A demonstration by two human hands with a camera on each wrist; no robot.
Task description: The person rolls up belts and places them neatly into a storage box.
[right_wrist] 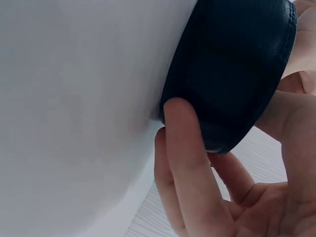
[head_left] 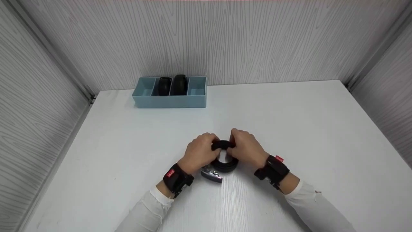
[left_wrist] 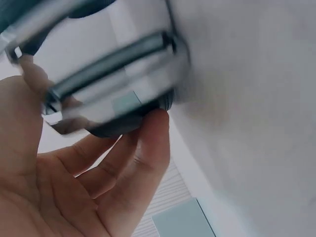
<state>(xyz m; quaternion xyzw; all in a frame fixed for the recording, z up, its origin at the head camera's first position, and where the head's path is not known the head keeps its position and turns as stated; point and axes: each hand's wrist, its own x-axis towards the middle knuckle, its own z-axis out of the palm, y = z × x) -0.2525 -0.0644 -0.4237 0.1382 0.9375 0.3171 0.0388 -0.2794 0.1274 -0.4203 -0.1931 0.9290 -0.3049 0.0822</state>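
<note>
A black leather belt (head_left: 225,167) is rolled into an open ring near the middle of the white table, standing on its edge. Its metal buckle (head_left: 211,175) sticks out at the near left of the coil, and looms large and blurred in the left wrist view. On the coil's left side, my left hand (head_left: 201,151) pinches it between thumb and fingers. From the right, my right hand (head_left: 246,146) grips the far right part, thumb inside the ring. In the right wrist view, fingers press on the belt's smooth outer face (right_wrist: 232,69).
A light blue divided box (head_left: 169,101) stands at the back of the table, left of centre. Its two middle compartments hold a black rolled item (head_left: 164,86) and another black roll (head_left: 180,85). Grey wood-grain panels (head_left: 257,42) enclose the table at the back and sides.
</note>
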